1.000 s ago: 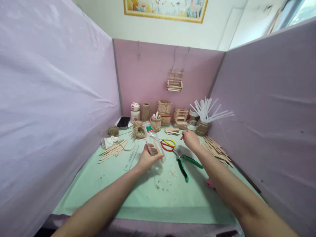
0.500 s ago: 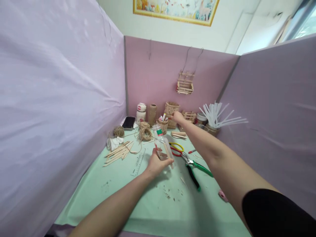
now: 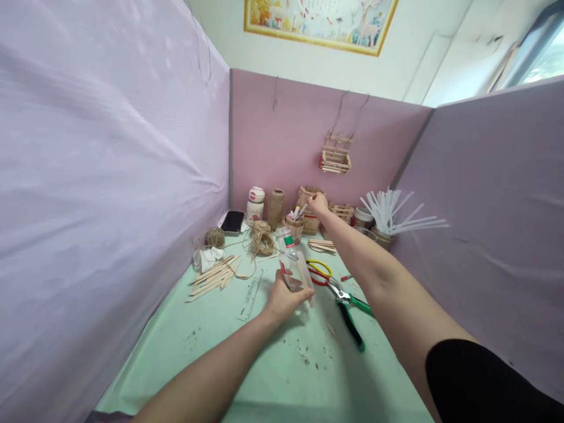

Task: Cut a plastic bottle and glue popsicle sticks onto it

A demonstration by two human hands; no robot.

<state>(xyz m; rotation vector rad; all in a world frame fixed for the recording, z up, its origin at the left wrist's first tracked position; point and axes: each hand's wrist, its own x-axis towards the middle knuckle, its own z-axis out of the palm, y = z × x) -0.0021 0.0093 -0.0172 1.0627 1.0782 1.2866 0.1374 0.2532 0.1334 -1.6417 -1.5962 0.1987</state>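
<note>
Gripping a clear bottle [image 3: 294, 267], the left hand [image 3: 282, 299] sits beneath it.

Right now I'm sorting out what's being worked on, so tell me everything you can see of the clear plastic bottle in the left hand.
The clear plastic bottle looks empty and see-through, with a red-and-green label band near its neck and a pale cap end pointing away toward the back wall. It is tilted, held above the mint-green table cover. The left hand grips its lower body, with the fingers wrapped around it. A flat wooden stick lies against its side.
</note>
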